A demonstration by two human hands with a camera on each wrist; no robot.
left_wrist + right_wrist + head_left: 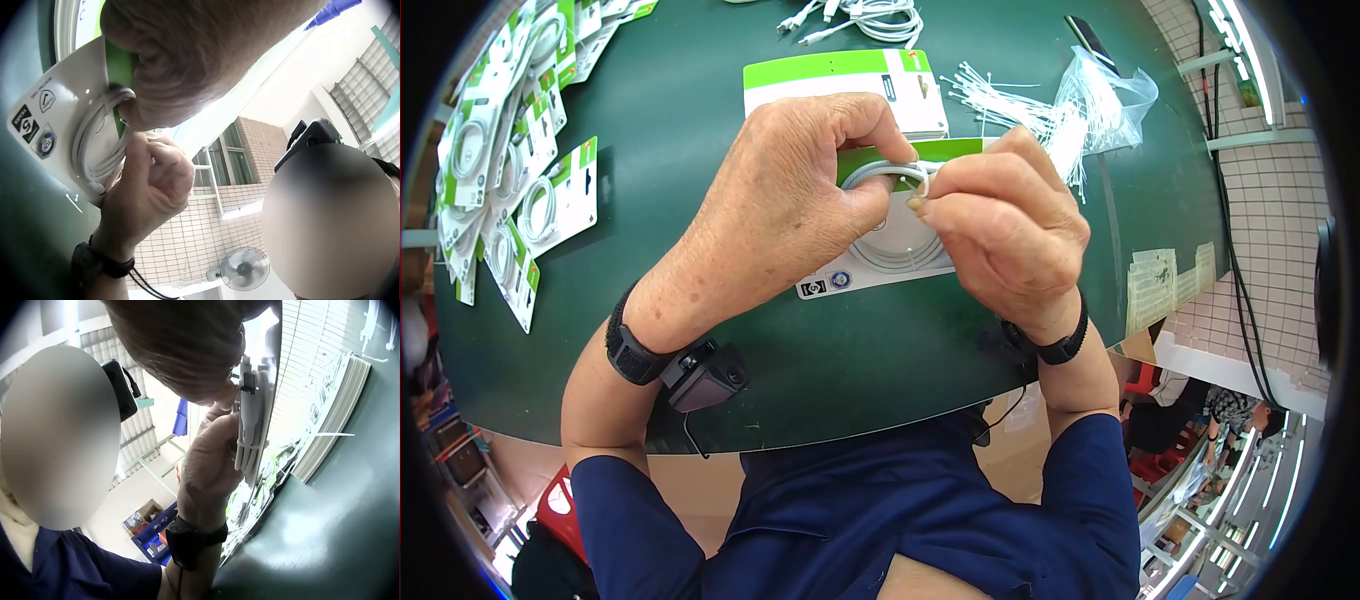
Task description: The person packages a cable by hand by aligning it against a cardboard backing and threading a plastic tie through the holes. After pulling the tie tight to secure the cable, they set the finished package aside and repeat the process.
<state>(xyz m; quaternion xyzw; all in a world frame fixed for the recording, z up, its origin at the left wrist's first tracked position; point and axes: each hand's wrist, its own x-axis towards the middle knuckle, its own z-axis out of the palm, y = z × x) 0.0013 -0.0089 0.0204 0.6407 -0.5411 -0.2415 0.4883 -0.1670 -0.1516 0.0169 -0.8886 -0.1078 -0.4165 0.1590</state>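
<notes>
The left hand fills the top, its fingers at a white coiled cable on a white-and-green card. Below, the right hand, a black strap on its wrist, has curled fingers close beside them. A tiled wall and a fan show behind; the green desk lies at left
</notes>
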